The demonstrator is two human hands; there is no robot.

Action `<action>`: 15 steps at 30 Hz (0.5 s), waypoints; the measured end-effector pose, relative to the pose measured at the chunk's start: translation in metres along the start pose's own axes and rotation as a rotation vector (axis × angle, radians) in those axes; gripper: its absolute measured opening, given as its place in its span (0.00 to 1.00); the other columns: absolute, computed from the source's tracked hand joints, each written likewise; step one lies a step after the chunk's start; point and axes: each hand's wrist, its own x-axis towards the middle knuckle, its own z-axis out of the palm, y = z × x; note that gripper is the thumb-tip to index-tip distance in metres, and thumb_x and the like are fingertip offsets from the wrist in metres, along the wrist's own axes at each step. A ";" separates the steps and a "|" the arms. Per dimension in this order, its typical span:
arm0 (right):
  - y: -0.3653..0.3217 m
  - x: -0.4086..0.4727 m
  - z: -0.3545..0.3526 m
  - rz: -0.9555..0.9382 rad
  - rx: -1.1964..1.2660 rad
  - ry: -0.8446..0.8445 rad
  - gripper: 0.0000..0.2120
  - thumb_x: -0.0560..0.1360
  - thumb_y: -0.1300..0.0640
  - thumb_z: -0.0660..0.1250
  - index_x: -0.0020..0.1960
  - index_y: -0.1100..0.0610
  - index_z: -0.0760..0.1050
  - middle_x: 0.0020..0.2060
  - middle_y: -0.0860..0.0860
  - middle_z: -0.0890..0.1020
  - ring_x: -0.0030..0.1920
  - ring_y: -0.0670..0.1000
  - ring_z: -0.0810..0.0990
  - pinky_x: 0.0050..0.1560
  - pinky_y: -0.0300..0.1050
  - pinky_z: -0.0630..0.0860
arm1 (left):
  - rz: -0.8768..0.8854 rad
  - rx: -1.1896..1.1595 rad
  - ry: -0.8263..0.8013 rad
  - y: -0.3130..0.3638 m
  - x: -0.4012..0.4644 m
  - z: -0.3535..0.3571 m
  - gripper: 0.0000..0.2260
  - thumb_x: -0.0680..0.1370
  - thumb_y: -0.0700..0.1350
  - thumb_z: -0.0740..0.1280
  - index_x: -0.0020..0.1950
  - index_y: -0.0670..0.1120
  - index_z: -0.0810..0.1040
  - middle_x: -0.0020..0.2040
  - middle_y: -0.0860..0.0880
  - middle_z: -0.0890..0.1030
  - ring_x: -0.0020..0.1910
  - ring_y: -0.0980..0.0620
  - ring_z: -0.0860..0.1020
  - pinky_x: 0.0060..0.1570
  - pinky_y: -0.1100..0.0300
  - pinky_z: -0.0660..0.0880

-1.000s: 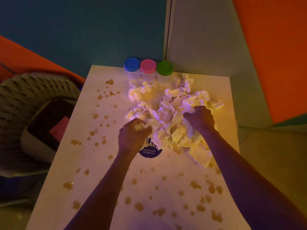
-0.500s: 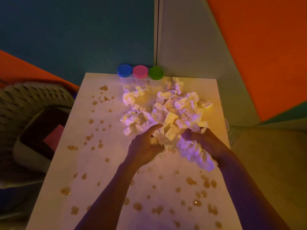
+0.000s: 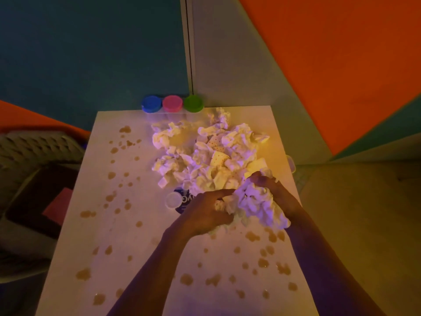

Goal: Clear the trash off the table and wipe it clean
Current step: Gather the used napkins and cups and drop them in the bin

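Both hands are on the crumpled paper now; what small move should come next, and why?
Probably lift the gathered wad clear of the table: the left hand and right hand already grip it, while the paper pile and brown spots remain.

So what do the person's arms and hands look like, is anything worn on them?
Both forearms are bare as far as the picture shows: no sleeves, gloves, watch or bracelet can be seen on the left hand or the right hand. No rings show on the fingers, though the dim coloured light and the blur make small items hard to rule out.
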 end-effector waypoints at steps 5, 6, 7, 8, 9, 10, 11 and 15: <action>0.002 -0.013 0.007 -0.012 0.056 0.063 0.12 0.71 0.61 0.72 0.32 0.52 0.74 0.27 0.47 0.75 0.27 0.44 0.76 0.28 0.37 0.74 | 0.042 -0.053 0.107 0.010 0.001 0.008 0.11 0.69 0.51 0.78 0.49 0.64 0.83 0.45 0.63 0.84 0.45 0.64 0.81 0.47 0.60 0.78; 0.001 -0.017 0.009 -0.016 0.014 0.091 0.12 0.72 0.61 0.69 0.31 0.52 0.73 0.26 0.46 0.75 0.26 0.43 0.75 0.27 0.36 0.72 | 0.045 -0.061 0.122 0.013 0.002 0.009 0.11 0.69 0.50 0.78 0.45 0.65 0.82 0.43 0.64 0.84 0.43 0.65 0.81 0.45 0.61 0.77; -0.001 -0.020 0.010 -0.025 -0.039 0.086 0.11 0.73 0.61 0.67 0.33 0.53 0.71 0.27 0.46 0.74 0.26 0.43 0.74 0.27 0.36 0.70 | 0.055 -0.072 0.140 0.016 0.002 0.009 0.10 0.69 0.50 0.78 0.43 0.65 0.82 0.42 0.64 0.83 0.42 0.65 0.81 0.44 0.62 0.77; -0.001 -0.024 0.010 -0.043 -0.088 0.064 0.12 0.75 0.63 0.65 0.36 0.53 0.68 0.28 0.46 0.74 0.27 0.44 0.73 0.28 0.37 0.67 | 0.065 -0.073 0.156 0.019 0.004 0.010 0.09 0.68 0.51 0.77 0.44 0.64 0.83 0.42 0.63 0.84 0.42 0.64 0.81 0.45 0.60 0.78; -0.002 -0.027 0.009 -0.061 -0.146 0.049 0.12 0.78 0.64 0.63 0.39 0.54 0.65 0.29 0.47 0.75 0.28 0.45 0.73 0.30 0.38 0.65 | 0.078 -0.076 0.170 0.023 0.005 0.011 0.10 0.67 0.53 0.77 0.46 0.62 0.84 0.42 0.62 0.84 0.42 0.63 0.82 0.45 0.58 0.79; -0.002 -0.031 0.009 -0.078 -0.205 0.059 0.10 0.79 0.65 0.62 0.42 0.55 0.67 0.30 0.48 0.78 0.30 0.46 0.75 0.31 0.39 0.68 | 0.093 -0.070 0.186 0.026 0.005 0.013 0.12 0.66 0.55 0.76 0.49 0.62 0.84 0.43 0.61 0.85 0.43 0.62 0.82 0.46 0.56 0.80; -0.002 -0.036 0.006 -0.103 -0.243 0.091 0.06 0.79 0.66 0.62 0.46 0.56 0.70 0.33 0.50 0.80 0.32 0.48 0.78 0.33 0.40 0.72 | 0.113 -0.070 0.202 0.031 0.006 0.015 0.13 0.65 0.56 0.75 0.50 0.62 0.83 0.44 0.62 0.85 0.43 0.62 0.82 0.47 0.55 0.80; -0.001 -0.046 -0.004 -0.126 -0.261 0.133 0.13 0.78 0.61 0.67 0.62 0.57 0.76 0.47 0.56 0.84 0.46 0.53 0.84 0.41 0.42 0.79 | 0.150 -0.084 0.254 0.045 0.002 0.023 0.10 0.67 0.55 0.75 0.47 0.63 0.83 0.46 0.63 0.84 0.45 0.62 0.82 0.47 0.54 0.80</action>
